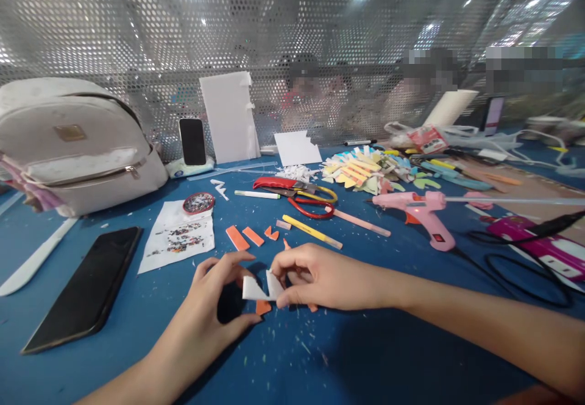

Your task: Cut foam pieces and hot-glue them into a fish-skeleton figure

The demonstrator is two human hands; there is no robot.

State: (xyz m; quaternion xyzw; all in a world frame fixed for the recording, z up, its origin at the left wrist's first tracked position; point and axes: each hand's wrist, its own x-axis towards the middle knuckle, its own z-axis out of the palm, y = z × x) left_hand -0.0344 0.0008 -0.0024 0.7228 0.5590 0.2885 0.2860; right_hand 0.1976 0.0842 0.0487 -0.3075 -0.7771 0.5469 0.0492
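My right hand (320, 277) pinches a small white foam piece (254, 288) with a V-shaped notch between thumb and fingers, low over the blue table. My left hand (219, 295) curves open at the left of that piece, thumb and fingers apart; whether a fingertip touches it I cannot tell. Just below the white piece lies an orange scrap (262, 307), close to my left thumb. Other orange pieces lie beyond my hands: a strip (237, 238), a narrower strip (253, 236) and a notched bit (271, 233).
Beyond are a yellow marker (312, 231), red-handled scissors (313, 205), a utility knife (278, 183) and a paper scrap pile (356, 169). A pink glue gun (423, 210) with a cord lies right. At left are a phone (86, 289), littered paper (180, 243) and a backpack (77, 143).
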